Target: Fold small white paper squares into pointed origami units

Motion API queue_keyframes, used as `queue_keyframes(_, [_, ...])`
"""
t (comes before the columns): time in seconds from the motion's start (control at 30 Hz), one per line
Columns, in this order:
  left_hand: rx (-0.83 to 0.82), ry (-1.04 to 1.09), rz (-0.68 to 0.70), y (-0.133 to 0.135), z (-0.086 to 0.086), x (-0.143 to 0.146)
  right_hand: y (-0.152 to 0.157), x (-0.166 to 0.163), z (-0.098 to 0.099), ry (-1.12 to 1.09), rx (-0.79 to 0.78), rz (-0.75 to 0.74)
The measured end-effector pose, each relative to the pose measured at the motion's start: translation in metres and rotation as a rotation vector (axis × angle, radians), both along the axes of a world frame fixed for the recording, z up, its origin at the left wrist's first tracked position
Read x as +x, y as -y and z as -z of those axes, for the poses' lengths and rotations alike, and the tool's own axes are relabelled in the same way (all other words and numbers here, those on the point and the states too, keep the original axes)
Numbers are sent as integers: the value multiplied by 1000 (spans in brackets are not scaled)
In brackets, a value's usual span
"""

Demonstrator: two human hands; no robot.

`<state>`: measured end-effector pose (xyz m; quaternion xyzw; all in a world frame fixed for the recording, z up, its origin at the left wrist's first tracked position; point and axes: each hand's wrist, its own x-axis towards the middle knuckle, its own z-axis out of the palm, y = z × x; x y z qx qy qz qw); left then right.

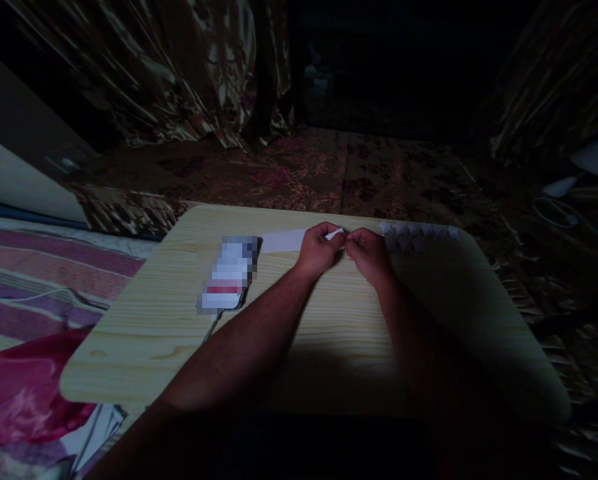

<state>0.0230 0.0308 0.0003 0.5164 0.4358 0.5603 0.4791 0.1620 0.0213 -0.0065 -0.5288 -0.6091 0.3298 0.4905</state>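
Over the far side of the small table, my left hand (319, 251) is closed on a small piece of white paper (335, 233), whose edge sticks out above the thumb. My right hand (367, 253) is pinched right beside it, its fingertips meeting the paper's end; the dim light hides the exact grip. A flat white paper strip (283, 241) lies on the table to the left, running up to my left hand. Several small folded white paper pieces (419, 231) sit in rows just right of my right hand.
A phone (229, 273) with a blurred screen and a cable lies left of my forearms on the wooden table (143, 333). A striped bed cover (29, 267) and pink cloth (29, 387) are at the left. Patterned curtains (219, 73) hang behind. A white lamp (596, 157) stands far right.
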Motion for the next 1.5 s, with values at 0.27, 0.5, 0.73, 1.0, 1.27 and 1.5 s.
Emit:
queue_keyframes(0.27, [-14,86,25,-1,0,-1,0,1,0,-2,35,-13])
queue_keyframes(0.5, [-115,262,61,-2,1,-2,3,-2,-4,-30,21,-49])
queue_keyframes(0.73, [-100,425,-43,-7,-3,-5,4,-2,-4,6,21,-21])
queue_keyframes(1.0, [-62,327,-35,-8,1,-2,-2,2,3,-56,15,8])
queue_keyframes(1.27, [-30,73,51,-5,4,-2,-3,3,4,-70,45,47])
queue_keyframes(1.5, [-6,34,119,-4,2,-2,-2,2,-3,-177,4,79])
